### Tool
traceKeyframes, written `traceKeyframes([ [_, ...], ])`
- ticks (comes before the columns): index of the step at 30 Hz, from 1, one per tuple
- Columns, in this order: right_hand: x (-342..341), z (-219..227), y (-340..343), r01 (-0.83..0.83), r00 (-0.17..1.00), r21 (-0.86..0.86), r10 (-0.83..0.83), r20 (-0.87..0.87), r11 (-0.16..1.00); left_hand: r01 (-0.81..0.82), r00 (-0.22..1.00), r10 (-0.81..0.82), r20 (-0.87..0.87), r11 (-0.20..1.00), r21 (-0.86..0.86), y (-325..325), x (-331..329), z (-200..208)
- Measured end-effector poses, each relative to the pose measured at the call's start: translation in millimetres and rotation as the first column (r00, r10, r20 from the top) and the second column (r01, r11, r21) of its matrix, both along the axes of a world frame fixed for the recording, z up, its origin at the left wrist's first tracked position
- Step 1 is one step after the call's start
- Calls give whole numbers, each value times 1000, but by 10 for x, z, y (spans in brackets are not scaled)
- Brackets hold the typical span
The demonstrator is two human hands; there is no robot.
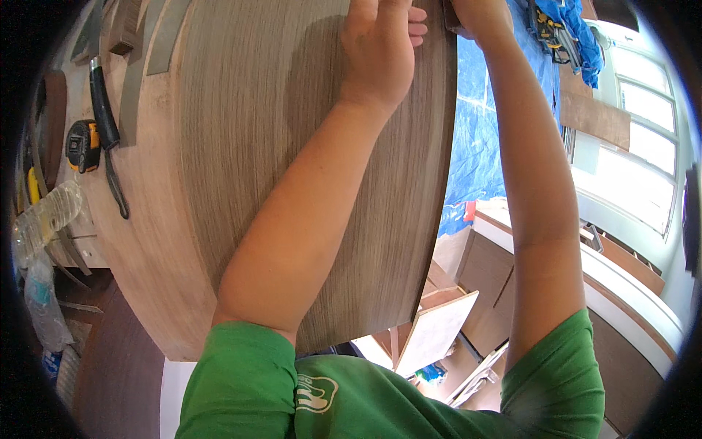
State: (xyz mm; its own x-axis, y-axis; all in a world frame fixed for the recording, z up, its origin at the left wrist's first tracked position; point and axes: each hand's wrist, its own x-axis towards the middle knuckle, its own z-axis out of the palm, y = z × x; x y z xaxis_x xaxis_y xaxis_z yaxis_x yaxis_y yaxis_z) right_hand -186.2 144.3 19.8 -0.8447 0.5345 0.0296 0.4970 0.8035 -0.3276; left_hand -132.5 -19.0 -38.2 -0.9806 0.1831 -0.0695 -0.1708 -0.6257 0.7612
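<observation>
A long wood-grain board (292, 146) in grey-brown lies before me, running out at the upper edge of the view. My left hand (376, 55) rests on its face near the right side, fingers partly cut off by the frame; it looks open, with nothing seen in it. At the board's right edge, my right hand (486, 18) is closed around a dark brown piece (455, 16), mostly covered by the fingers, whose kind I cannot make out.
Left of the board, a bare wood surface (150, 241) carries a tape measure (83, 146), a black-handled tool (104, 106), thin strips (139, 80) and a plastic bottle (55, 212). Blue sheeting (472, 139) lies to the right, with cabinets (486, 263) below it and a window (643, 139) beyond.
</observation>
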Motion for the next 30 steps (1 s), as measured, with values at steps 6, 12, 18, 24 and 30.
traceKeyframes([
  [6,740,-16,-112,-26,999,101,30,-41,995,43,999,-42,-29,998,34,74,-13,-63],
  [12,1479,31,-516,35,999,93,-36,7,995,-25,995,17,-100,996,-82,67,14,-66],
  [18,2107,42,-760,62,995,91,-69,76,994,-17,994,1,-107,988,-154,16,68,38],
  [24,2930,-151,-903,-65,997,137,69,-30,988,11,992,-23,-123,995,-103,28,13,-42],
  [30,3634,-94,-1207,14,1000,44,-15,21,999,9,984,-31,-174,992,-128,44,49,-64],
])
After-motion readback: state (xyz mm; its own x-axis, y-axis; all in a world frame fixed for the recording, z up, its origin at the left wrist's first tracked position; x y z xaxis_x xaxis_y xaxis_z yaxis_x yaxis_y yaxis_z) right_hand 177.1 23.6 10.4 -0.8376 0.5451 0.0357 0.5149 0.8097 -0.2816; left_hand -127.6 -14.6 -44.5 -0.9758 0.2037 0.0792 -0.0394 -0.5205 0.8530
